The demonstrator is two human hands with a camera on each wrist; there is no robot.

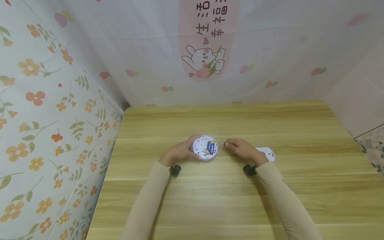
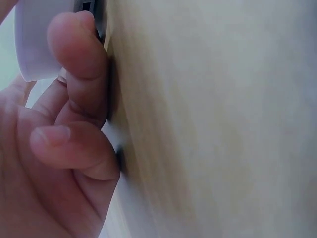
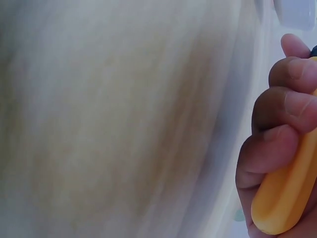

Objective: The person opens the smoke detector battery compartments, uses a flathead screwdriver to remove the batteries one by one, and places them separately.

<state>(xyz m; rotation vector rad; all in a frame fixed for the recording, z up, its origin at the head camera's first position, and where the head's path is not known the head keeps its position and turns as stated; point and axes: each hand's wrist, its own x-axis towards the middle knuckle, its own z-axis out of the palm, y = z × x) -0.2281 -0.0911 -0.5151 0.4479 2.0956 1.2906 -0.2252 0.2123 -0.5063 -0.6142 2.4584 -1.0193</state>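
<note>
Near the middle of the table, my left hand (image 1: 180, 149) grips a round white smoke alarm (image 1: 196, 151) by its left side, thumb and fingers around the rim. Its underside faces up, with a blue and yellow battery (image 1: 211, 148) and a printed label visible. In the left wrist view, the alarm's white side wall (image 2: 37, 39) shows beyond the curled fingers (image 2: 81, 94). My right hand (image 1: 240, 148) holds a screwdriver, its thin metal shaft (image 1: 220, 142) pointing left at the alarm's right edge. The right wrist view shows fingers wrapped around its yellow handle (image 3: 285, 198).
A flat white piece with a rounded end (image 1: 270, 154) lies on the wooden table (image 1: 210, 203), partly hidden behind my right wrist. Small dark marks (image 1: 287, 184) show beside the right sleeve. A printed curtain (image 1: 144, 50) hangs behind the table, and a floral one (image 1: 54, 116) on the left.
</note>
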